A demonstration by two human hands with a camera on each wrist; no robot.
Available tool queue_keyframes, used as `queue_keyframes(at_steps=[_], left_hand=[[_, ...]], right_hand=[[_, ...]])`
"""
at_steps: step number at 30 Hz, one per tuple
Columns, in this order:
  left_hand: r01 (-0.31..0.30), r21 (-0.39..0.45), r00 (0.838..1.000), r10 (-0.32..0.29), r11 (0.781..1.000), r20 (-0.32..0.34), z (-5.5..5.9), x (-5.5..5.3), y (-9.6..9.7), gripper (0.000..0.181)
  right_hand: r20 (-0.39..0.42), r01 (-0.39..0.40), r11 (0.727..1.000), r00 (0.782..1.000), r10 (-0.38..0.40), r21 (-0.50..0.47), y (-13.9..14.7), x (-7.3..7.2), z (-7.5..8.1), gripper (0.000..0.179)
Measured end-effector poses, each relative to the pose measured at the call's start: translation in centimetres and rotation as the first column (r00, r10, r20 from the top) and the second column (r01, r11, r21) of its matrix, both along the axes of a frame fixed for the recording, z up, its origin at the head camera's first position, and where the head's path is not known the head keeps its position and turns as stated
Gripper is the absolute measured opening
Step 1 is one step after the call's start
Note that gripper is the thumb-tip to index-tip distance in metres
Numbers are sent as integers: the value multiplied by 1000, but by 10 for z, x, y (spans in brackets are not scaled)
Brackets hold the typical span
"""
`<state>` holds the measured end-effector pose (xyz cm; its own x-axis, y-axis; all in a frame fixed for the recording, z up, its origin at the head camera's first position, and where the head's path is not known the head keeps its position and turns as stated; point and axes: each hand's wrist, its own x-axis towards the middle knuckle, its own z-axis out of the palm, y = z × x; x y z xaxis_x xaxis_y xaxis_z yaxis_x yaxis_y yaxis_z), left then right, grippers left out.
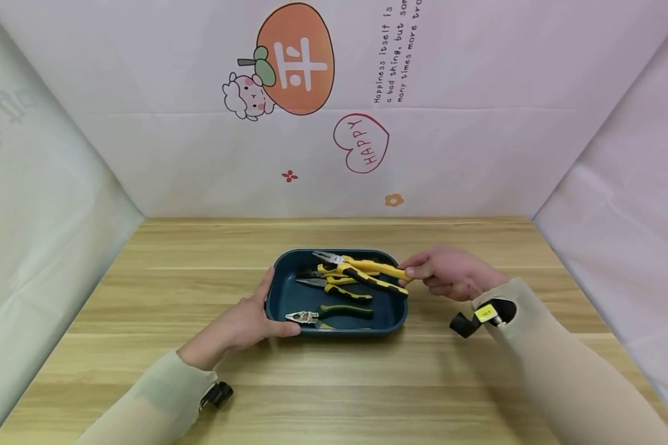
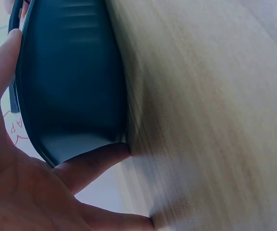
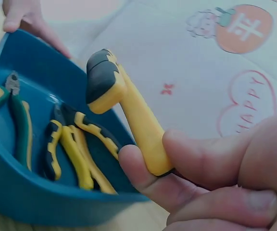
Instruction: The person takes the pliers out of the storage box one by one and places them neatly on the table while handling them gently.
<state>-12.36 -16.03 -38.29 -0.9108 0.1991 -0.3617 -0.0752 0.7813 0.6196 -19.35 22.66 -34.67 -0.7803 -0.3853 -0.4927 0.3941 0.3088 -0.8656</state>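
Note:
My right hand (image 1: 453,272) pinches one yellow-and-black handle of a pair of combination pliers (image 1: 367,272) by its end, between thumb and fingers. These pliers are raised over the right part of a dark blue-green bin (image 3: 66,204), jaws pointing left. My left hand (image 1: 250,321) rests against the bin's left end, thumb along the near rim and fingers fairly straight on the wall. In the left wrist view a fingertip (image 2: 145,222) touches the table. Inside the bin lie green-handled pliers (image 1: 345,310) at the near side and yellow-and-black pliers (image 3: 73,149), partly overlapping.
The wood-grain table (image 1: 200,259) surrounds the bin. White printed cloth (image 1: 451,142) stands behind it, with more white cloth on both sides. A small black camera (image 1: 464,324) is strapped at the right wrist, another (image 1: 218,394) at the left.

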Motion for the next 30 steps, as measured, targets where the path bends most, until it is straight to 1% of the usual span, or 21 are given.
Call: queue_keyframes(at_steps=[3, 7, 9, 13, 15, 16, 18, 22, 26, 27, 30], left_hand=[[-6, 1, 1000, 6, 1000, 10, 0, 0, 0, 135], [-13, 6, 1000, 13, 1000, 15, -1, 0, 0, 135], [-12, 5, 1000, 12, 1000, 13, -1, 0, 0, 134], [-5, -5, 1000, 5, 1000, 12, -1, 0, 0, 134], [0, -8, 1000, 1, 1000, 10, -1, 0, 0, 135], [1, -7, 1000, -1, 1000, 9, -1, 0, 0, 135], [4, -6, 1000, -4, 1000, 6, -1, -1, 0, 136], [8, -4, 1000, -8, 1000, 3, -2, -1, -1, 136], [4, -2, 1000, -4, 1000, 1, -3, -2, -1, 136], [3, 0, 1000, -3, 1000, 0, -3, -2, -1, 136], [-1, -1, 1000, 1, 1000, -3, -3, -2, -1, 136]], right_hand=[[13, 36, 998, 999, -35, -54, 18, 2, 1, 44], [31, 113, 986, 993, -110, -120, 45, 6, 2, 48], [39, 158, 977, 987, -154, -144, 59, 10, 1, 41], [54, 242, 954, 970, -237, -175, 84, 17, -3, 16], [62, 274, 945, 962, -267, -178, 96, 20, -6, 10], [67, 285, 942, 959, -277, -176, 101, 22, -8, 9], [85, 306, 937, 951, -296, -166, 112, 26, -13, 11], [107, 312, 941, 948, -299, -130, 130, 35, -28, 18], [127, 341, 936, 936, -329, -89, 141, 44, -42, 18], [137, 356, 930, 929, -343, -89, 143, 46, -45, 16], [147, 366, 925, 925, -351, -96, 146, 53, -51, 15]])
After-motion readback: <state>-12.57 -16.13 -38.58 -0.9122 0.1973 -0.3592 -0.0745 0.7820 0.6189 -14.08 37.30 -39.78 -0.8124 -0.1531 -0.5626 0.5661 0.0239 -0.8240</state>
